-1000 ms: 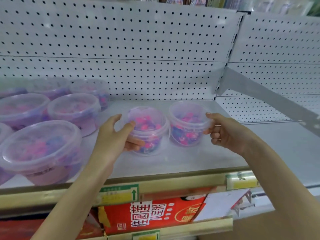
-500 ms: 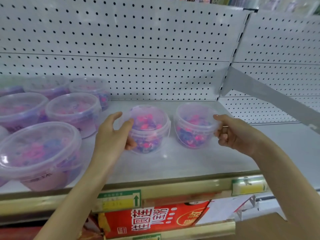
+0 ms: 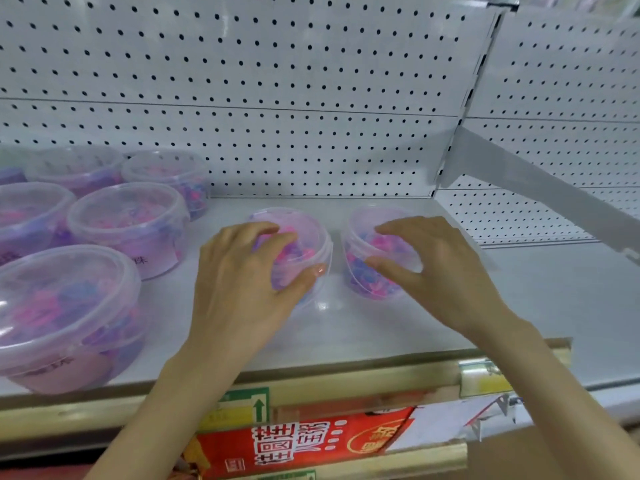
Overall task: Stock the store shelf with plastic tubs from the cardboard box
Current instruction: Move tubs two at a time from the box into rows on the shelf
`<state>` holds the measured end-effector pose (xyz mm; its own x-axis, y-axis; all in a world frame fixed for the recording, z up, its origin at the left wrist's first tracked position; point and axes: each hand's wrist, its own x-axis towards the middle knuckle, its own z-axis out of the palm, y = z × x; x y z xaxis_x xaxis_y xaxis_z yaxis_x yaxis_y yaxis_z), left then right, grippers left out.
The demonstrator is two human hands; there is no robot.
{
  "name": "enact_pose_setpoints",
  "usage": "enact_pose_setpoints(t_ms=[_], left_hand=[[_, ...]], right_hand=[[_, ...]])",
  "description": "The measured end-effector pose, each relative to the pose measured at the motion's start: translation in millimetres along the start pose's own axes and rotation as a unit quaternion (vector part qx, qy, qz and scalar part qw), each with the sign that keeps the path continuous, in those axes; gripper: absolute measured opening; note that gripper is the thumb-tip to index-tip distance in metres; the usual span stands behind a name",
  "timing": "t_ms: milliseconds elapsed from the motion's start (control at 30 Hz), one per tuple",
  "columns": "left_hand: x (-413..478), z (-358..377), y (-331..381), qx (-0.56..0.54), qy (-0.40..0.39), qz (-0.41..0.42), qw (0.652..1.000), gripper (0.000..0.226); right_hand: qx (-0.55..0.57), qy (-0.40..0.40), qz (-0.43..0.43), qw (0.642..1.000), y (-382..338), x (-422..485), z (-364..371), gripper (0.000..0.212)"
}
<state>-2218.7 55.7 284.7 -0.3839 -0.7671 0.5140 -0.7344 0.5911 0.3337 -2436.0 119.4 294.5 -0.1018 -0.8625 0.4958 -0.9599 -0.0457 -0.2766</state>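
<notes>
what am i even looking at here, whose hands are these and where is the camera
No machine here: these are a person's two bare hands, filmed by one wide-angle camera worn on the head, looking forward and down. That is why the arms come in from the bottom. The white shelf has a pegboard behind it. The left hand curls over the left tub, and the right hand curls over the right tub; both small clear tubs stand on the shelf, holding pink and blue pieces. Bigger tubs stand at the left. A red box shows below the shelf.
</notes>
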Motion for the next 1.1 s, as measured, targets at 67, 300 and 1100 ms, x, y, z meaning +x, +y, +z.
enact_pose_setpoints(t_ms=[67,300,1100], left_hand=[[1,0,-1,0.008,-0.008,-0.003,1.0,0.055],[37,-29,-29,-0.006,-0.184,0.07,0.98,0.059],[132,-22,-56,0.103,-0.33,0.074,0.935,0.071]], right_hand=[[-0.049,0.013,-0.022,0.998,1,0,6,0.05],[0.065,-0.172,-0.045,0.982,28,23,-24,0.044],[0.072,-0.186,0.003,0.98,10,85,7,0.03]])
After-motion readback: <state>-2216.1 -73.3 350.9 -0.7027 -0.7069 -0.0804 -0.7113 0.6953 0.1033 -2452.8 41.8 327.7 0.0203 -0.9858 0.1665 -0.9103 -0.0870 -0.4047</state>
